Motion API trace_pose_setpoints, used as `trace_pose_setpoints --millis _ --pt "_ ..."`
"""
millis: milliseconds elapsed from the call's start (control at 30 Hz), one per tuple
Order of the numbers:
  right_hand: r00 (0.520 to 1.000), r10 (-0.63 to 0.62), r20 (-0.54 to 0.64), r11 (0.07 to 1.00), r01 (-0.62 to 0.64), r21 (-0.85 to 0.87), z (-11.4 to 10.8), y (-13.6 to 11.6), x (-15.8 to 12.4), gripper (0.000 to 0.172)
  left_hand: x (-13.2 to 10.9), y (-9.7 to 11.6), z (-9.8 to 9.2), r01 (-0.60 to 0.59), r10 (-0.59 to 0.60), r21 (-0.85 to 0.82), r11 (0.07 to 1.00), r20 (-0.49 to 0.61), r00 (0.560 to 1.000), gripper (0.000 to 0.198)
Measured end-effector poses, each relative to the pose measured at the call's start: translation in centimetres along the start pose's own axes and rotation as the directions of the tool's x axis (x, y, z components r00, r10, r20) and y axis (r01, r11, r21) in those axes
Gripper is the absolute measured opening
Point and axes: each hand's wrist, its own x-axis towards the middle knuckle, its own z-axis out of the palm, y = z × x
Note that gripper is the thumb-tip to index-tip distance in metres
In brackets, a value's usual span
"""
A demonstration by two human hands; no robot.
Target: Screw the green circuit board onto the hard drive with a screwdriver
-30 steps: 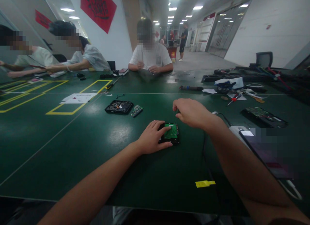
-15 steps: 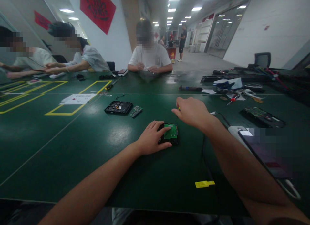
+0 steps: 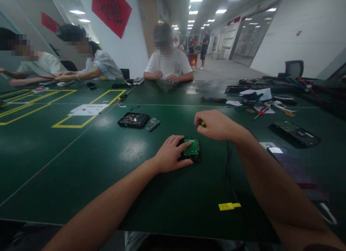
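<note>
A hard drive [image 3: 193, 148] lies on the green table with its green circuit board facing up. My left hand [image 3: 171, 153] grips it from the left, fingers over its top and thumb along the near edge. Just beyond and to the right of the drive, my right hand [image 3: 214, 124] is raised and closed around what looks like a screwdriver [image 3: 203, 124]. Only a bit of its yellow handle shows; the rest is hidden by the fingers. Farther left lie an opened black drive casing [image 3: 133, 120] and a small loose circuit board [image 3: 153, 124].
To the right are a phone [image 3: 294, 168], another hard drive [image 3: 294, 132] and a red-handled screwdriver [image 3: 261, 112]. A black cable with a yellow tag [image 3: 229, 206] runs near my right arm. A yellow-handled screwdriver [image 3: 123, 96] lies back left. Across the table a person [image 3: 169, 65] sits.
My right hand has turned slightly at the wrist and shows more of the yellow handle. My left hand stays on the hard drive. The view has shifted a little.
</note>
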Motion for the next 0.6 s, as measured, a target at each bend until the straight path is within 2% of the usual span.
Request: trace_pose_setpoints --millis 167,267,600 --pt "0.995 0.074 -0.072 0.997 -0.076 -0.021 0.05 0.36 0.16 0.017 -0.04 -0.12 0.11 -0.001 0.001 -0.009 1.000 0.003 1.000 0.076" --pt "0.993 0.077 -0.094 0.996 -0.080 -0.029 0.00 0.39 0.16 0.015 -0.04 -0.15 0.11 -0.005 0.005 -0.011 1.000 0.002 1.000 0.076" --pt "0.995 0.066 -0.076 0.997 -0.068 -0.024 0.60 0.58 0.44 0.019 -0.05 -0.15 0.17 -0.004 0.004 -0.027 1.000 -0.010 1.000 0.075"
